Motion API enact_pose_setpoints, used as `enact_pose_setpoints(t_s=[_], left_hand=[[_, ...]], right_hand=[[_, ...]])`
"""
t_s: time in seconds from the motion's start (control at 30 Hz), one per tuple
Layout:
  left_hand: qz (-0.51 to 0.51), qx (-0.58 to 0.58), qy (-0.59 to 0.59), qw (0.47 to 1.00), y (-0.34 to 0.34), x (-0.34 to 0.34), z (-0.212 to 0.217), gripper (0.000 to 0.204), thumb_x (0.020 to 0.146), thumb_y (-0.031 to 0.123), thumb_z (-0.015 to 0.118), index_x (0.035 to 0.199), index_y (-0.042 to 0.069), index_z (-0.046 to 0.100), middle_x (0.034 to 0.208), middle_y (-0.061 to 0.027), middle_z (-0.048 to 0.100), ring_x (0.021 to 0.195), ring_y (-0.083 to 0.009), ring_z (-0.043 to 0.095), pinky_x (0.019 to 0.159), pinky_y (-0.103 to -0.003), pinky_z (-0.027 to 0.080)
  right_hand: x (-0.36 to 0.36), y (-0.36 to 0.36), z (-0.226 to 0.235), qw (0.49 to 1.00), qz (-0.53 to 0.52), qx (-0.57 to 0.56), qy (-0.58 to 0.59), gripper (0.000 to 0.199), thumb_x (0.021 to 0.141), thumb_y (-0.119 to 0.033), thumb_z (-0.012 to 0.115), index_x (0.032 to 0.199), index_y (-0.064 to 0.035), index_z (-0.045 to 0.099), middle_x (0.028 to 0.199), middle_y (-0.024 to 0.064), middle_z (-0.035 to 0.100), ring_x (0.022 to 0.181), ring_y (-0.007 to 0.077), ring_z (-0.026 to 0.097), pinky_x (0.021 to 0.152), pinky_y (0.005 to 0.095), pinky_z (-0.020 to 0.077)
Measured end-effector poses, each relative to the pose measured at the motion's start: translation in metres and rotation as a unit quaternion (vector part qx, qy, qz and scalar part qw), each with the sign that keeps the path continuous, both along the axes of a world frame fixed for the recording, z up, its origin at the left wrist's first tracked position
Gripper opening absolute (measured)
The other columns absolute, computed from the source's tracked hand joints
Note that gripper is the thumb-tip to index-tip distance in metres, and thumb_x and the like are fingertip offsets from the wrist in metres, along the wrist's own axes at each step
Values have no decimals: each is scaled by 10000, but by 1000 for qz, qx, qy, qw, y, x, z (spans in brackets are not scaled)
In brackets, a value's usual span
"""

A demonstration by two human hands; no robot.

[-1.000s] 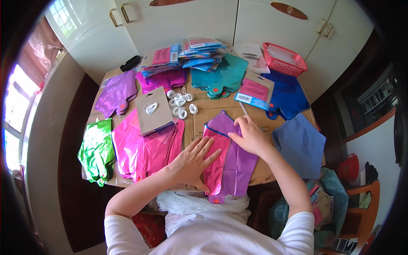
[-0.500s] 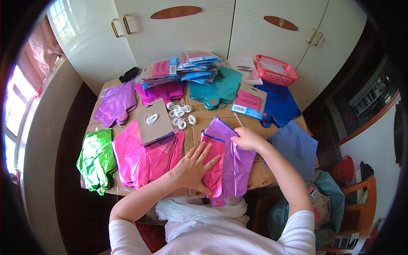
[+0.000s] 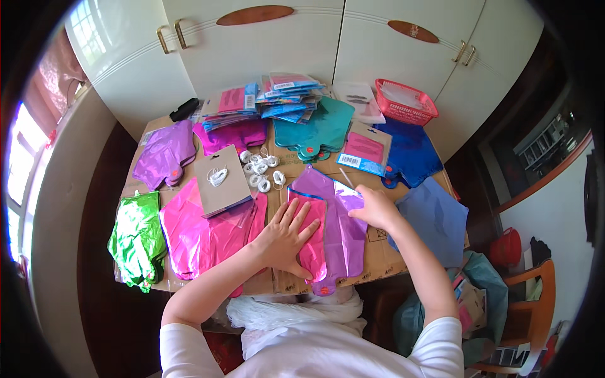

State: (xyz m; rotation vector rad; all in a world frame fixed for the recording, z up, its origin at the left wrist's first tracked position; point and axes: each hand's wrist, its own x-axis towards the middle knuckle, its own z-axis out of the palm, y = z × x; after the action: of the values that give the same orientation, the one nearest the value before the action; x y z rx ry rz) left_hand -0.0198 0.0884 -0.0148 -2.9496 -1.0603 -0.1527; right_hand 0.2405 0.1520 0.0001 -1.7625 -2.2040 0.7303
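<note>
My left hand (image 3: pixel 287 238) lies with fingers spread on a folded pink foil balloon (image 3: pixel 315 246), pressing it down. Under that pink piece and to its right is a flat purple foil balloon (image 3: pixel 345 242), a red mark on its tail at the table's near edge. My right hand (image 3: pixel 375 206) is closed on the purple balloon's upper right edge, thumb on top. A thin white stick (image 3: pixel 345 177) lies just beyond that hand. Left of my left hand, a pile of pink foil balloons (image 3: pixel 189 242) carries a brown card (image 3: pixel 228 188) with a coil of white string.
White string coils (image 3: pixel 259 165) sit mid-table. Stacked packets (image 3: pixel 287 94), teal foil balloons (image 3: pixel 315 129) and a pink basket (image 3: pixel 406 103) stand at the back. Blue foil (image 3: pixel 413 154) and a blue-grey sheet (image 3: pixel 432 220) lie right; green (image 3: pixel 135 236) and purple foil (image 3: pixel 165 151) left.
The purple balloon's upper right part has shifted under my right hand, which has moved slightly right. My left hand stays on the pink balloon. The whole view has shifted a little.
</note>
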Motion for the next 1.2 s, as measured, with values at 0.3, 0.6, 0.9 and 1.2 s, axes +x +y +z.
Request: enact_pose_setpoints(t_s=[0.3, 0.6, 0.9, 1.2], left_hand=[[3, -9, 7, 1000, 0, -1, -1, 1168, 590, 845, 529, 1386, 2, 383, 1434, -334, 257, 1345, -514, 206, 1100, -585, 162], [12, -53, 65, 996, 3, 1, 0, 1089, 627, 801, 548, 1342, -9, 418, 1440, -338, 242, 1357, -525, 161, 1087, -621, 149], [83, -178, -332, 923, 42, -9, -11, 236, 760, 196, 673, 777, -37, 640, 994, -211, 636, 938, -329, 608, 825, -418, 477], [217, -226, -295, 902, 64, -6, -9, 178, 696, 164, 687, 732, -9, 662, 739, -169, 614, 786, -292, 611, 715, -380, 498]], right_hand=[[-23, -87, -6, 988, -62, 18, 137, 340, 816, -277, 669, 948, 24, 582, 860, 194, 635, 788, 348, 627, 709, 417, 490], [-83, -125, -31, 972, -9, 232, 42, 600, 801, -48, 579, 1354, 43, 367, 1360, 278, 369, 1221, 440, 395, 1037, 480, 336], [-95, -130, -48, 952, -23, 292, -91, 445, 810, -75, 552, 1216, 102, 518, 1303, 264, 484, 1247, 428, 415, 1039, 455, 362], [-96, -131, -45, 949, -20, 299, -103, 433, 811, -78, 553, 1211, 87, 531, 1287, 260, 499, 1243, 414, 427, 1019, 441, 385]])
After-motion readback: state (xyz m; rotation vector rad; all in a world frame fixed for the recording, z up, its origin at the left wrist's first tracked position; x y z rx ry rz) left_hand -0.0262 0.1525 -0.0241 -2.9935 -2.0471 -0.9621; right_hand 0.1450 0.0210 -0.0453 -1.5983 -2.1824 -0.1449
